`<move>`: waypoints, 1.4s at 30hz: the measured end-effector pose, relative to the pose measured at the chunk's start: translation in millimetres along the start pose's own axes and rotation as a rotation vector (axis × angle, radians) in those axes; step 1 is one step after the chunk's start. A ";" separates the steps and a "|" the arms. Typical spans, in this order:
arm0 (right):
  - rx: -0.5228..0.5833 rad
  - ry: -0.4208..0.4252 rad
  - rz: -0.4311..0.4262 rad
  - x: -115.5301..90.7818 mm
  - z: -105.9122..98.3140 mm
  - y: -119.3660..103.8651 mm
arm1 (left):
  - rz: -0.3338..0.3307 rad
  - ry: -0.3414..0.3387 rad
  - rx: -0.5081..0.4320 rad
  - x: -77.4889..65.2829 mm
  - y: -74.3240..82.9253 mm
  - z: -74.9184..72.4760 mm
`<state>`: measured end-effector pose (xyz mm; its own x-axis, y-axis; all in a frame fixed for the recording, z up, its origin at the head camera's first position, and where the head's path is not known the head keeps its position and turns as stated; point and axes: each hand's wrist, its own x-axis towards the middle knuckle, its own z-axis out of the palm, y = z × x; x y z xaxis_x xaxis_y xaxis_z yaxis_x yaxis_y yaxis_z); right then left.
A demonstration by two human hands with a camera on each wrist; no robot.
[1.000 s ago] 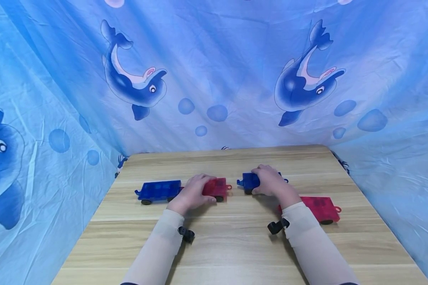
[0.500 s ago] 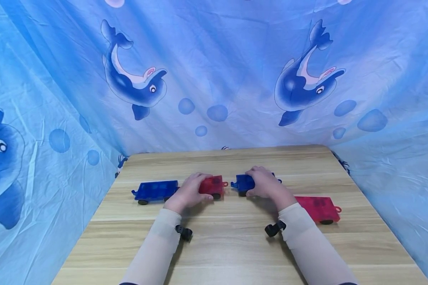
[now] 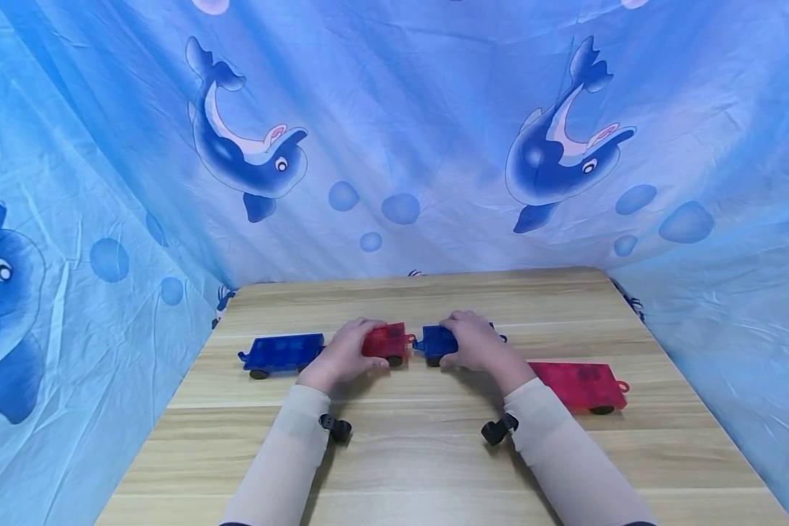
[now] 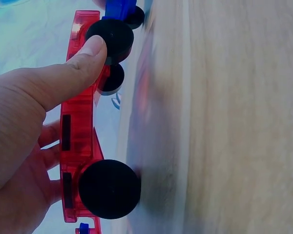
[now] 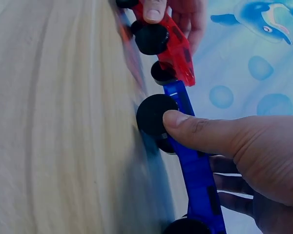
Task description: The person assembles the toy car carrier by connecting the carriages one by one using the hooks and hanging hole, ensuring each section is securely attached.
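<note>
My left hand grips a translucent red toy train car, thumb on a black wheel and fingers along the far side. A small blue piece shows at the coupling on its left end, where a blue toy train car stands in line. With my right hand I hold another blue toy train car, the thumb against its wheel. Its hook overlaps the red car's ring in the head view. The fingers hide much of both gripped cars.
A second red toy train car stands behind the right forearm, its ring pointing right. All the cars are on a wood-grain table. A blue dolphin-print curtain encloses the table's back and sides.
Both hands have moved left, the right one farther, so the gap between its blue car and the red car has closed. The left blue car slid left along with the red one.
</note>
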<state>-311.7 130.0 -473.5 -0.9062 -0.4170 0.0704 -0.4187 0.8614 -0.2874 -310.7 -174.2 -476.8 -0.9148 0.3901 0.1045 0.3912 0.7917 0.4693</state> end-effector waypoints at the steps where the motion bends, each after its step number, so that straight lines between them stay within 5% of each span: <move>1: -0.003 0.002 -0.002 0.2 0.8 -1.4 | -0.001 -0.001 -0.001 -0.1 -0.3 -0.5; 19: -0.025 0.048 -0.072 5.5 11.9 -18.1 | -0.045 -0.026 -0.066 -2.3 -13.4 -11.4; 42: -0.031 0.071 -0.074 6.1 17.9 -17.5 | -0.030 -0.033 -0.003 -3.1 -13.9 -11.8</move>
<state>-308.9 107.2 -485.1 -0.8742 -0.4590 0.1585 -0.4853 0.8382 -0.2489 -314.5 -192.0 -473.3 -0.9222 0.3819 0.0612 0.3635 0.8016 0.4747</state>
